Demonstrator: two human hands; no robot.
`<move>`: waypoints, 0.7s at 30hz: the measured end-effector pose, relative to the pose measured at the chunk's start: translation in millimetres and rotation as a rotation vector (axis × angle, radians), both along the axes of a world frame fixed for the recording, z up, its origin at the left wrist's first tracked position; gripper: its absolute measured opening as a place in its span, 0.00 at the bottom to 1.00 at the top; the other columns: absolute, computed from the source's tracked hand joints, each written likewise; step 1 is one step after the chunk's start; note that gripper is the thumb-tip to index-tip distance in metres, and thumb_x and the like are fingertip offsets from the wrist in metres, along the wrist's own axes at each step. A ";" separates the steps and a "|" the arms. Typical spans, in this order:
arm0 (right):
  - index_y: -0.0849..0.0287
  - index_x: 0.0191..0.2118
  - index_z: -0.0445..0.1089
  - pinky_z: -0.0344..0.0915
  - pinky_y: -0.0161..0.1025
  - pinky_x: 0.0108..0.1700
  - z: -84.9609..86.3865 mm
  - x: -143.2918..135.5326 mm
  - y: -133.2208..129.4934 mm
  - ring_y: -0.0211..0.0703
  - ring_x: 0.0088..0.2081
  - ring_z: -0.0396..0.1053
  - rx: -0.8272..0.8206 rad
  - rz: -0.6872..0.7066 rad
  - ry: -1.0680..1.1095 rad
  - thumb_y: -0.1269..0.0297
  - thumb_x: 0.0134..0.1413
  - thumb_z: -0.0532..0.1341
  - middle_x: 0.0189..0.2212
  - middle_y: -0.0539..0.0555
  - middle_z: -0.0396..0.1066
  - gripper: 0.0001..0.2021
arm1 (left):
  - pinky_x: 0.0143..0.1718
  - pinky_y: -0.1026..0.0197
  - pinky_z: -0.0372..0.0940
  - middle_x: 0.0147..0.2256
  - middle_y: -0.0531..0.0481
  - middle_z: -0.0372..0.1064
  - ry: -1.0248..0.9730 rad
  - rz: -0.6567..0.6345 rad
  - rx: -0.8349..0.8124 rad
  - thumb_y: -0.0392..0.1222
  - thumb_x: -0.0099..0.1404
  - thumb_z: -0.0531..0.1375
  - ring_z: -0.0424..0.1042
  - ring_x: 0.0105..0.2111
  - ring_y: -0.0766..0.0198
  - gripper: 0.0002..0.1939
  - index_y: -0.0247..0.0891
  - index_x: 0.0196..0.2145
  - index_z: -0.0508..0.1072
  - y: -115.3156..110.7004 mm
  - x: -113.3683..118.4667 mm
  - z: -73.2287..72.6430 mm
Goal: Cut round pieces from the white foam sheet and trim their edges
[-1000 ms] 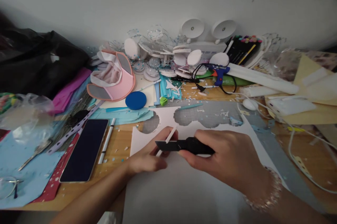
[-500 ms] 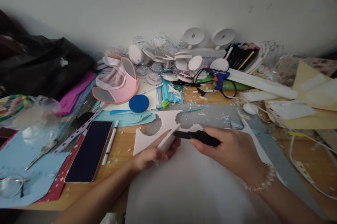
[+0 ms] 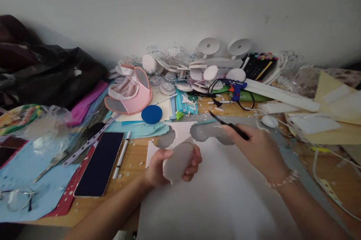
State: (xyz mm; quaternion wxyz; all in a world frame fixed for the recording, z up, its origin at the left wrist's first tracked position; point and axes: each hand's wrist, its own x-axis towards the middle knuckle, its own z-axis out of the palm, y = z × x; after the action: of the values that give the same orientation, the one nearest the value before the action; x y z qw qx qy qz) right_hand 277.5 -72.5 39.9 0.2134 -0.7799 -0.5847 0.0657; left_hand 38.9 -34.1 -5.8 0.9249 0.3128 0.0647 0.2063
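Observation:
My left hand (image 3: 159,168) grips a round white disc (image 3: 178,161), its flat face turned up toward me. Fingers curl round the disc's right edge and the thumb lies on its left. To the right, my right hand (image 3: 255,150) is closed on a black-handled knife (image 3: 235,129), whose dark blade points up and left, apart from the disc. Under both hands lies a large white sheet (image 3: 208,198) with rounded cut-outs along its far edge. A blue disc (image 3: 151,114) rests beyond my left hand.
At left are a phone (image 3: 100,163), a white pen (image 3: 122,155), scissors (image 3: 50,166) and glasses (image 3: 19,199). Behind stand a pink visor (image 3: 141,99), piled white discs (image 3: 210,73) and a blue glue gun (image 3: 238,90). A white cable (image 3: 316,168) runs along the right.
The knife has moved away from the disc, to the right, and its blade now points up. My left hand has turned the disc from edge-on to face-on.

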 end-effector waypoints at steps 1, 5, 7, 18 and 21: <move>0.57 0.19 0.62 0.50 0.33 0.22 1.6 -5.8 -0.8 0.37 0.19 0.58 0.007 0.036 0.064 0.37 0.55 0.49 0.14 0.48 0.61 0.29 | 0.25 0.64 0.47 0.35 0.47 0.56 -0.009 -0.001 -0.012 0.63 0.49 0.56 0.55 0.27 0.67 0.32 0.32 0.42 0.65 -0.4 0.8 0.8; 0.57 0.20 0.59 0.52 0.33 0.22 7.3 -32.2 -4.5 0.35 0.19 0.56 0.015 0.178 0.245 0.41 0.57 0.50 0.15 0.46 0.58 0.26 | 0.29 0.61 0.55 0.42 0.39 0.62 -0.019 -0.013 -0.022 0.61 0.52 0.54 0.65 0.32 0.59 0.34 0.32 0.48 0.64 -0.3 0.9 3.2; 0.57 0.19 0.57 0.52 0.32 0.21 11.1 -41.0 -7.5 0.34 0.18 0.55 0.004 0.218 0.256 0.42 0.57 0.51 0.14 0.45 0.56 0.25 | 0.34 0.55 0.60 0.46 0.37 0.62 -0.027 -0.046 -0.032 0.58 0.52 0.55 0.68 0.38 0.51 0.36 0.34 0.53 0.61 -0.3 0.1 4.4; 0.57 0.20 0.63 0.50 0.34 0.22 24.3 -59.8 -34.1 0.34 0.16 0.61 0.236 0.429 -0.149 0.46 0.54 0.57 0.14 0.46 0.64 0.21 | 0.25 0.67 0.54 0.31 0.54 0.59 0.271 -0.065 0.315 0.44 0.47 0.64 0.59 0.26 0.70 0.29 0.40 0.47 0.60 3.4 -11.1 5.4; 0.58 0.22 0.64 0.49 0.36 0.23 26.8 -66.6 -35.9 0.35 0.17 0.64 0.270 0.487 -0.208 0.46 0.55 0.56 0.15 0.46 0.65 0.20 | 0.28 0.65 0.53 0.34 0.54 0.58 0.461 -0.017 0.555 0.39 0.45 0.63 0.57 0.30 0.68 0.28 0.40 0.44 0.59 3.5 -8.3 11.8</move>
State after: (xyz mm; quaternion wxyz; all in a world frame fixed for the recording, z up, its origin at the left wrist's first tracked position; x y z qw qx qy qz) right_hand 210.9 -108.3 66.7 0.2322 -0.5837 -0.7768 -0.0439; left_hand 30.6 -30.5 6.0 0.7675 0.5910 0.2104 0.1321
